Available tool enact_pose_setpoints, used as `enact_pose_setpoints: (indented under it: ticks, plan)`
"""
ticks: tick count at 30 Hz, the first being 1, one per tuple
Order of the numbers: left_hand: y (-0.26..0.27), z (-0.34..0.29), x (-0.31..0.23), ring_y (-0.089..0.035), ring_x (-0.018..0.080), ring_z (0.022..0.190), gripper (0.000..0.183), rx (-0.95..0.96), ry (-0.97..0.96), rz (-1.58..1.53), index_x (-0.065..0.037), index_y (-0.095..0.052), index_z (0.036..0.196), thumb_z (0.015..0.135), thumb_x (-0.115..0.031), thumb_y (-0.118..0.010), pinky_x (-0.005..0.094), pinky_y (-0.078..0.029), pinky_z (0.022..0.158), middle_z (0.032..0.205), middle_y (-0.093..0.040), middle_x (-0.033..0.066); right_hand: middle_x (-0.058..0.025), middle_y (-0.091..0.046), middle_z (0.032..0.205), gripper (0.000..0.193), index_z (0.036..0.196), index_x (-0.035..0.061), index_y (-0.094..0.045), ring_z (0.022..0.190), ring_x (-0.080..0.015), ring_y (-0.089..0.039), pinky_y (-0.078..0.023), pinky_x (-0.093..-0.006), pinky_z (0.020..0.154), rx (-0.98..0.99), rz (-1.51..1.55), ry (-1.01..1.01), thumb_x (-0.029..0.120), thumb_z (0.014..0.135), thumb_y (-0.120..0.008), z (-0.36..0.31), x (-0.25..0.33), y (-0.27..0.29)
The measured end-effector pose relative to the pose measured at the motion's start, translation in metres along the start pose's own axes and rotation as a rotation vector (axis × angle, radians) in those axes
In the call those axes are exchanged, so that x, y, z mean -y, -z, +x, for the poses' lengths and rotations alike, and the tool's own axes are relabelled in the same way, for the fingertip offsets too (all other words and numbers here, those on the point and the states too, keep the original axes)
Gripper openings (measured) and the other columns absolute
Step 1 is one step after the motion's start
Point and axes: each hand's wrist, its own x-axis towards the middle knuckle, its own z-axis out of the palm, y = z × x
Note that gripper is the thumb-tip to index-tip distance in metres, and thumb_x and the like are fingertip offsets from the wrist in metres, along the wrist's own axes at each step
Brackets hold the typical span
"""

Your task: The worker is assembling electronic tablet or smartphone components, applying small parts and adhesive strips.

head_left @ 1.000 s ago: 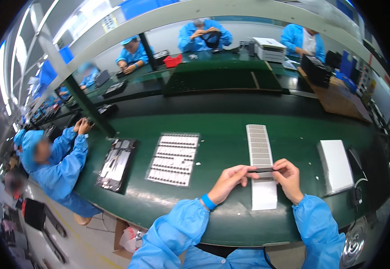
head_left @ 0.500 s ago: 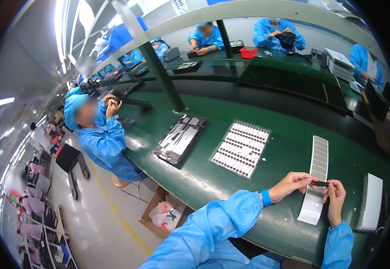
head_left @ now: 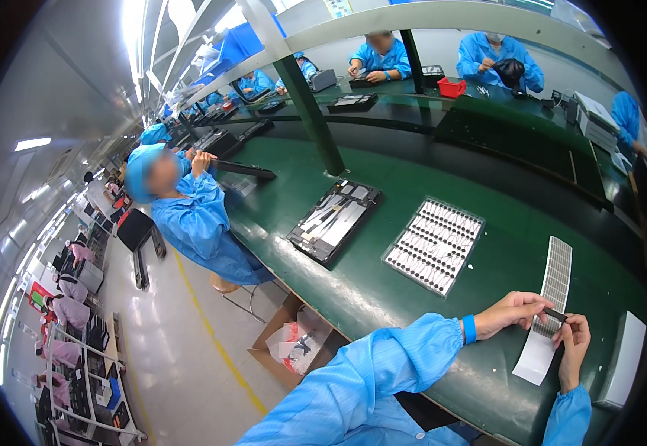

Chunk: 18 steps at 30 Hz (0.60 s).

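Note:
My left hand (head_left: 511, 312) pinches one end of a small flat black strip (head_left: 555, 315); its exact kind is too small to tell. At the strip's other end are the closed fingers of my right hand (head_left: 575, 340). Both hands are over a long white sheet of small grey labels (head_left: 559, 269), whose bare lower end lies toward me. Left of it on the bench is a clear tray (head_left: 436, 245) with rows of small round black parts and thin wires. Farther left lies an opened flat device (head_left: 335, 223) with silvery parts inside.
A white box (head_left: 627, 357) stands at the right on the green bench (head_left: 383, 312). A green post (head_left: 310, 115) rises from the bench. Below its edge sits an open carton (head_left: 282, 349) with plastic bags. A co-worker (head_left: 190, 215) in blue sits at the left, holding a dark panel.
The whole view has shifted, so the bench and its things appear farther right. Both my hands still hold the black strip above the label sheet. The co-worker at the left has lowered the hands slightly.

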Motion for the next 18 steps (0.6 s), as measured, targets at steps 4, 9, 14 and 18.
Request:
enact_pose_setpoints:
  ticks: [4,9,14,18]
  plan:
    - [0.002,0.0,0.0,-0.048,0.002,0.074,0.041,-0.041,-0.019,-0.016,-0.004,-0.058,0.127,0.097,-0.031,-0.058,0.0156,-0.041,0.07,0.098,-0.063,0.0004,-0.0043,-0.06,0.083,0.015,0.103,0.0035,-0.051,0.059,-0.0071,-0.056,-0.042,-0.0174,0.047,0.012,0.005,-0.03,0.017,0.098,-0.055,0.002,0.0,-0.001]
    - [0.001,-0.001,0.001,-0.048,0.0021,0.074,0.041,-0.03,-0.034,0.028,-0.003,-0.058,0.128,0.097,-0.03,-0.058,0.0159,-0.041,0.072,0.098,-0.063,0.0014,-0.0053,-0.062,0.077,0.017,0.106,0.0028,-0.051,0.049,-0.0084,-0.054,-0.042,-0.0188,0.044,-0.058,0.048,-0.128,0.019,0.1,-0.052,0.001,0.007,-0.005]
    - [0.004,0.001,0.005,-0.048,0.0016,0.074,0.042,-0.032,-0.023,-0.023,-0.005,-0.056,0.132,0.099,-0.031,-0.056,0.0157,-0.041,0.071,0.097,-0.061,0.0006,-0.0066,-0.063,0.077,0.016,0.103,0.0026,-0.052,0.051,-0.0092,-0.055,-0.043,-0.0194,0.046,0.048,0.117,-0.162,0.018,0.099,-0.055,0.001,0.002,0.001]
    - [0.001,-0.002,0.003,-0.048,0.0014,0.072,0.042,-0.034,0.005,-0.072,-0.006,-0.055,0.133,0.1,-0.031,-0.054,0.0148,-0.04,0.068,0.096,-0.061,-0.0001,-0.0084,-0.065,0.08,0.018,0.099,0.004,-0.051,0.056,-0.01,-0.058,-0.045,-0.0205,0.05,0.062,0.145,-0.133,0.02,0.097,-0.058,0.0,-0.002,0.002]
